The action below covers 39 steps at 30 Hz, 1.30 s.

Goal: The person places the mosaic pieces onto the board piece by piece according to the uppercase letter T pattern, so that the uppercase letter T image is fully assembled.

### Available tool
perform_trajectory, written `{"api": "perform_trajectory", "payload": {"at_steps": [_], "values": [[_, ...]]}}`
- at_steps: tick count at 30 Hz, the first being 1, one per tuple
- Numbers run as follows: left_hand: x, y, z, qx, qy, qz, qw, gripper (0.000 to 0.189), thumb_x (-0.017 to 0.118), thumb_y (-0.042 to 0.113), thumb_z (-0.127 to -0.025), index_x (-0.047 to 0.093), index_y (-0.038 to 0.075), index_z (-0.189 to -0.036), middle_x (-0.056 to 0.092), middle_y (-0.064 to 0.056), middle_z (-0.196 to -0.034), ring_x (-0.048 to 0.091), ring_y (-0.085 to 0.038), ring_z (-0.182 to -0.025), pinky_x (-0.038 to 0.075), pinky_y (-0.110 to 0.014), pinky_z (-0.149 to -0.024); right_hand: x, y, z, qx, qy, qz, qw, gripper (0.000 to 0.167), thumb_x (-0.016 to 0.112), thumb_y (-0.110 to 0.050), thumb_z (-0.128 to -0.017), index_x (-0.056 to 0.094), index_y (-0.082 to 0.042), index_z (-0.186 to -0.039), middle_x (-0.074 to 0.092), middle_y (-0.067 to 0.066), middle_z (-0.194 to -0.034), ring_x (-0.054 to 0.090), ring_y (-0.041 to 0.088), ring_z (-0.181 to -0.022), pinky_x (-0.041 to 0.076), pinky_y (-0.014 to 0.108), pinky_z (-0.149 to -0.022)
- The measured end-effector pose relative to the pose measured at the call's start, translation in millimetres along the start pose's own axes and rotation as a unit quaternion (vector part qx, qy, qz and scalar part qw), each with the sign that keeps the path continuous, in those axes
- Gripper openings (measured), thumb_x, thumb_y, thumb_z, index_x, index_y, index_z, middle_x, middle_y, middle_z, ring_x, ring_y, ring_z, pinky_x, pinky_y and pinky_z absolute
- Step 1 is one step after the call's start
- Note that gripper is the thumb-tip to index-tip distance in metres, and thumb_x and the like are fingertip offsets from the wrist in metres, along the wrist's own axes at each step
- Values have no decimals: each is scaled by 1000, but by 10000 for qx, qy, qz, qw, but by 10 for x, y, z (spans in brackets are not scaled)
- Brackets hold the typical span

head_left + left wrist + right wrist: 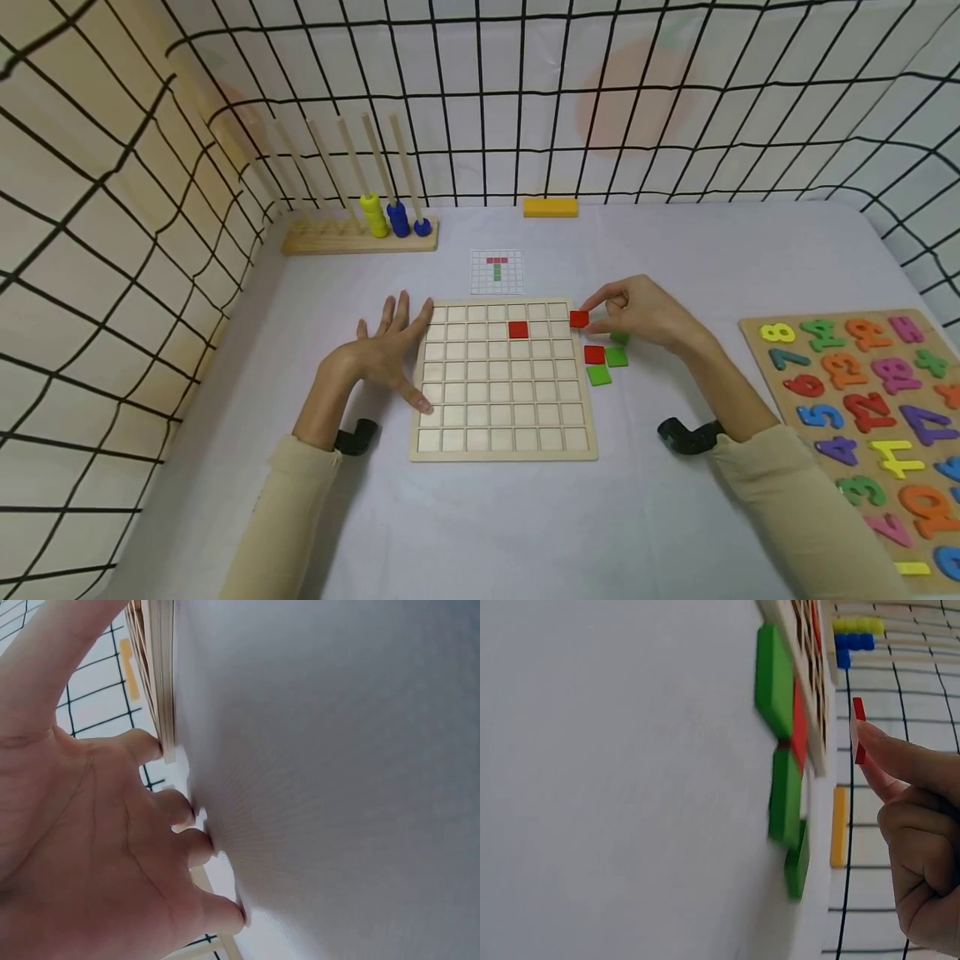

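Note:
A wooden grid board (502,392) lies on the white table, with one red tile (518,330) in a cell of its second row. My left hand (386,354) is spread at the board's left edge; its thumb lies over the frame and the fingertips touch the cloth (322,795). Between thumb and index finger my right hand (637,312) pinches another red square tile (859,731), raised near the board's upper right corner. Below that hand lie a loose red tile (594,355) and several green tiles (599,375), one partly hidden by the hand.
A small pattern card (497,272) with a red and green T lies behind the board. Further back stand a bead abacus (360,237) and a yellow block (551,207). At right is a number puzzle board (813,383). Black wire mesh (517,92) encloses the table.

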<state>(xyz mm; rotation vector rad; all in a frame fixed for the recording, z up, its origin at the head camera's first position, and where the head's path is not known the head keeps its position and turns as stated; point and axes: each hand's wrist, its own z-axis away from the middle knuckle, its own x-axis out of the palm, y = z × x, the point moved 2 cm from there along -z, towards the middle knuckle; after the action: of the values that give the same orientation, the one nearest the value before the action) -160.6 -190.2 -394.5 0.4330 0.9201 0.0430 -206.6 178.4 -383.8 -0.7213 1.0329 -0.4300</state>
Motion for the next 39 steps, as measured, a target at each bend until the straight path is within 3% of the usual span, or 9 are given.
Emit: {"api": "perform_trajectory", "payload": {"at_steps": [5, 10, 17, 30, 39], "values": [[2, -2, -14, -5, -7, -16, 10000, 160, 99, 52, -60, -17, 20, -165, -36, -20, -165, -34, -41, -154, -13, -79, -117, 145, -225, -104, -177, -81, -155, 9997, 34, 83, -20, -87, 74, -4, -116, 32, -3, -60, 31, 13, -55, 25, 26, -54], [4, 18, -23, -16, -21, 3, 10000, 159, 99, 51, -60, -16, 20, -165, -36, -20, -165, -34, -41, -154, -14, -78, -117, 309, -417, -204, -335, -206, -340, 9986, 34, 85, -17, -85, 75, -3, -115, 33, -3, -58, 31, 13, -54, 28, 27, -57], [-6, 38, -12, -8, -12, 23, 10000, 158, 99, 50, -60, -16, 19, -165, -35, -20, -166, -33, -41, -154, -14, -79, -117, 498, -605, -299, -248, -396, -486, 9977, 32, 84, -12, -85, 75, -3, -113, 35, -3, -58, 31, 12, -55, 26, 25, -54], [-6, 29, -13, -35, -4, -27, 10000, 159, 99, 51, -60, -16, 19, -165, -34, -21, -166, -32, -41, -155, -13, -79, -117, 695, -714, -402, -127, -481, -403, 9979, 29, 85, -7, -83, 74, -1, -110, 38, -3, -59, 34, 12, -56, 25, 23, -52], [-12, 27, 0, -52, -23, -18, 10000, 158, 99, 51, -61, -16, 19, -165, -34, -21, -166, -32, -41, -155, -14, -79, -117, 757, -751, -427, -315, -375, -119, 9987, 27, 85, -5, -83, 73, 1, -107, 40, -3, -67, 36, 13, -64, 27, 24, -57]]}}
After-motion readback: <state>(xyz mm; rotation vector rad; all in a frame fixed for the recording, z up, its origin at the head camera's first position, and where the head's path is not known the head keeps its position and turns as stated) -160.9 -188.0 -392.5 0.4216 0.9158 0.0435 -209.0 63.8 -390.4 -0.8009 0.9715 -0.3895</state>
